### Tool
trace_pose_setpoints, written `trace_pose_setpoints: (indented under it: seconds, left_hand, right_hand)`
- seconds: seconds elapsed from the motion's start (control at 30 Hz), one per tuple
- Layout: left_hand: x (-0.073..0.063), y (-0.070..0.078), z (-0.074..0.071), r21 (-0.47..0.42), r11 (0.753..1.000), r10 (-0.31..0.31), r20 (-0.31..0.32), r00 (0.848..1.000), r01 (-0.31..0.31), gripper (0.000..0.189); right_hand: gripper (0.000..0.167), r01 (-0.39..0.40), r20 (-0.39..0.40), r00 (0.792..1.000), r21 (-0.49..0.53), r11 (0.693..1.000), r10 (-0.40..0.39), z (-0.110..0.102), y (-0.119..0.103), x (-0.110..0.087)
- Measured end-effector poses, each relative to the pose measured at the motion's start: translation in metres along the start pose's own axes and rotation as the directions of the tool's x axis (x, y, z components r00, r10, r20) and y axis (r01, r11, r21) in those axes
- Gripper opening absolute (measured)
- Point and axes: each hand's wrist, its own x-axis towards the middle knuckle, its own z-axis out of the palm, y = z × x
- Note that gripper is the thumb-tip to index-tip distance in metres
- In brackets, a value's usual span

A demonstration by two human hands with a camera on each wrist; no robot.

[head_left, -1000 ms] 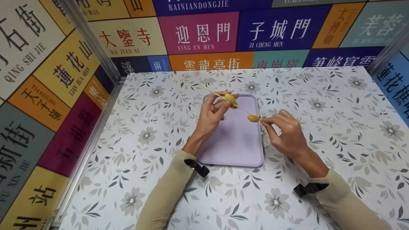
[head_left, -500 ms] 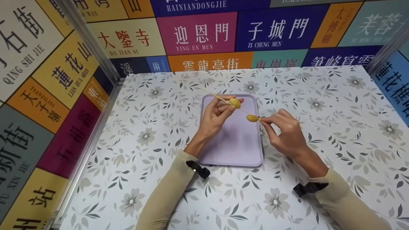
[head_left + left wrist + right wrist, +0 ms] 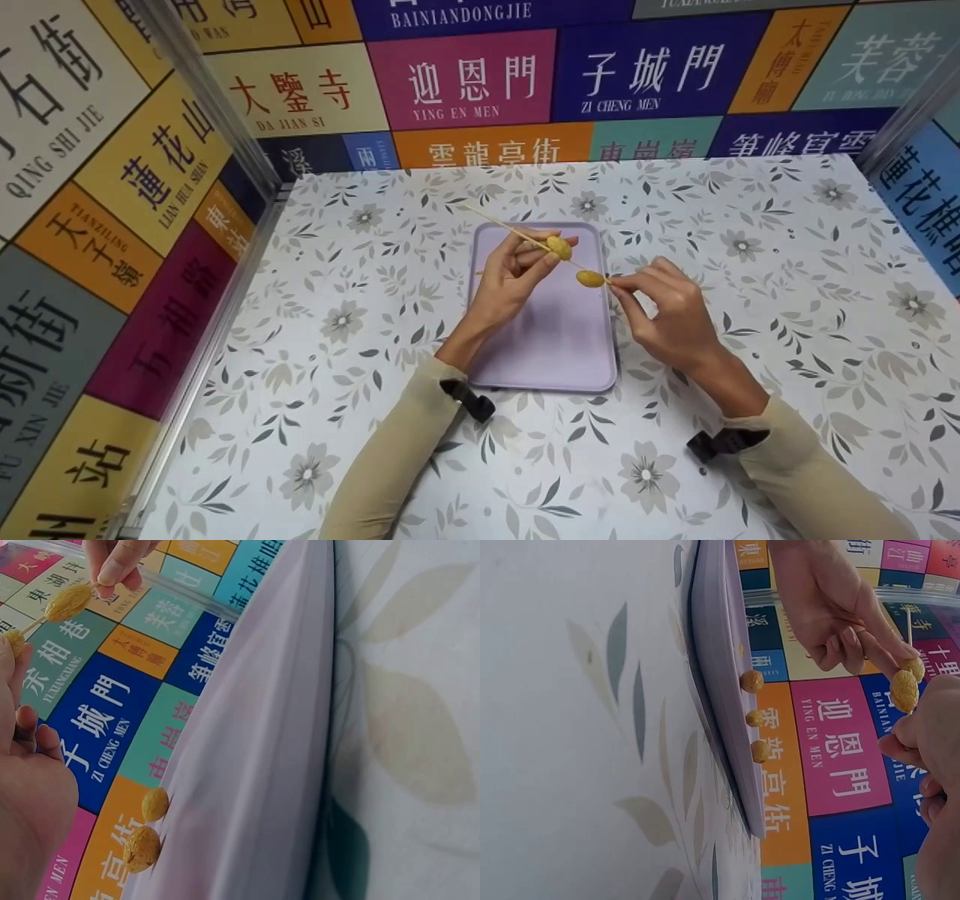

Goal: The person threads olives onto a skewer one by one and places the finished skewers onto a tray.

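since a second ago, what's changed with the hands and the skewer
The left hand moved toward the right hand, sliding its yellow piece along the skewer, nearer the other piece. Nothing was taken up or released; the right hand's pinch and the tray stayed put.

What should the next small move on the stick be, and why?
Probably the left hand should slide its piece along the stick toward the other piece: a bare gap separates them, and the right hand pinches the stick just beyond.
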Motion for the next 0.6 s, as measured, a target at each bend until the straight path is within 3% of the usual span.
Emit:
trace_pose_setpoints:
  seconds: [0.6]
  left_hand:
    - [-0.0014,-0.0023,0.0045,0.027,0.999,-0.029,0.038,0.999,0.028,0.032]
  right_hand:
    - [0.009,0.003,0.002,1.0,0.003,1.0,-0.003,0.0012,-0.0019,0.0004]
